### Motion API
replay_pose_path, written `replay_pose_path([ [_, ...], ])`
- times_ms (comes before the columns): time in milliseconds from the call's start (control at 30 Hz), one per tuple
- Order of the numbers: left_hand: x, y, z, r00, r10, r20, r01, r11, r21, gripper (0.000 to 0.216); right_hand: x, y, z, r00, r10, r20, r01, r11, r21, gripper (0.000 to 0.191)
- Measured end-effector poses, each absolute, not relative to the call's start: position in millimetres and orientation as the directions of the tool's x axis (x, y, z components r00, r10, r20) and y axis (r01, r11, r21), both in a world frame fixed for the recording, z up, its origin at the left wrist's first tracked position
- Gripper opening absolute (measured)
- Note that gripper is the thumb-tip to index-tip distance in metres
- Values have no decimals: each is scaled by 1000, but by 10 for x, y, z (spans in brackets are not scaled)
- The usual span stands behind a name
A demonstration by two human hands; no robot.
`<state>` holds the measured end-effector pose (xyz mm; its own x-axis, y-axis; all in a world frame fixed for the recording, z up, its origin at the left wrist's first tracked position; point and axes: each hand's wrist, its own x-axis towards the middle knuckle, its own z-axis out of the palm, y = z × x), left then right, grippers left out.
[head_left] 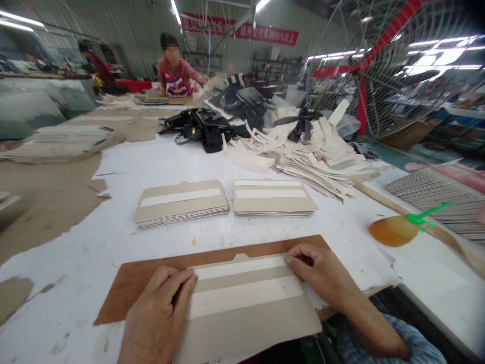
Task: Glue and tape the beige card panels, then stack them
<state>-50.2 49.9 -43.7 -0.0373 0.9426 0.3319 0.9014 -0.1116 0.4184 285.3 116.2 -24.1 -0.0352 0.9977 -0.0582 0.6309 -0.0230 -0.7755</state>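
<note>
The left hand lies flat and open, the right hand curls (pinching or pressing, I cannot tell) on the grey panel, to steady it on the brown board at the bench edge.

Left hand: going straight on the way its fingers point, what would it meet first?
The left hand rests on the grey card; its upper white strip comes first, then probably the brown board.

Bright fluorescent ceiling tubes, glare on the white table, soft shadows, wide-angle bending, blurred edges
</note>
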Motion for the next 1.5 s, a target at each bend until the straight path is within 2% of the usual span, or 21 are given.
replay_pose_path([
  [100, -512, 376, -311, -162, 851, 500, 902, -78, 425, 27, 3100, 1121, -199, 222, 975, -28, 366, -109, -924, 32],
  [167, -519, 283, -238, -208, 787, 581, 896, -86, 436, 26, 3231, 1048, -163, 408, 911, 63, 293, -66, -954, 34],
  [200, -512, 248, -216, -182, 783, 595, 894, -121, 432, 25, 3257, 1002, -141, 433, 895, 106, 307, -36, -951, 33],
  [233, -492, 223, -206, -117, 794, 597, 892, -181, 415, 24, 3249, 956, -116, 402, 904, 145, 350, -5, -937, 30],
  [300, -401, 207, -222, 92, 809, 580, 882, -336, 329, 25, 3135, 878, -75, 214, 952, 221, 479, 94, -873, 27],
  [400, -154, 233, -305, 348, 758, 551, 861, -492, 133, 35, 2820, 825, -88, -145, 917, 372, 599, 381, -705, 25],
  [500, 94, 273, -402, 402, 755, 518, 876, -481, 20, 53, 2529, 837, -210, -374, 772, 513, 603, 623, -498, 22],
  [633, 236, 306, -474, 347, 831, 435, 918, -396, 25, 71, 2328, 887, -386, -550, 662, 509, 627, 730, -272, 25],
  [867, 233, 312, -484, 326, 831, 450, 921, -387, 49, 76, 2246, 877, -479, -600, 650, 466, 708, 703, -69, 25],
  [1267, 315, 293, -549, 189, 895, 403, 953, -266, 145, 87, 2632, 913, -488, -534, 667, 520, 801, 596, 59, 27],
  [1333, 258, 286, -495, 219, 881, 418, 938, -308, 159, 81, 2793, 928, -481, -512, 690, 511, 820, 569, 53, 28],
  [1433, 39, 232, -416, 224, 846, 484, 908, -361, 211, 54, 3042, 900, -493, -498, 686, 530, 822, 569, 35, 34],
  [1500, -162, 175, -403, 153, 843, 516, 931, -297, 210, 42, 3135, 832, -540, -451, 679, 579, 829, 559, -9, 33],
])
